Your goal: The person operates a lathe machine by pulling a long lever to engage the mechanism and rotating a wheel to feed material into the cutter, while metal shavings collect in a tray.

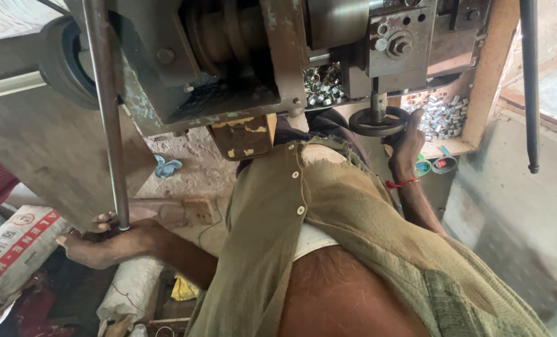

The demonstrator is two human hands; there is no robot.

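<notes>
- Left hand point(107, 240), at 8 o'clock: closed around the lower end of a steel rod point(107, 112).
- Right hand point(408, 140), at 2 o'clock: fingers curled on a dark handwheel point(378, 122).
- Beyond, at 1 o'clock: a tray point(444, 146) heaped with small finished metal sleeves point(441, 115); most of the rod remains uncut.

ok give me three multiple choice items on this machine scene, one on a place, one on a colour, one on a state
1. Where is the left hand?
A. at the long grey metal rod's lower end
B. on the white sack
C. in the tray

2. What colour is the thread on the right wrist?
A. blue
B. red
C. green

3. What is the right hand doing?
A. hanging free
B. holding a hammer
C. gripping the small dark round handwheel

Answers: 1 A, fingers wrap the rod's end. 2 B, a red band shows. 3 C, fingers close on the wheel's rim.
</notes>
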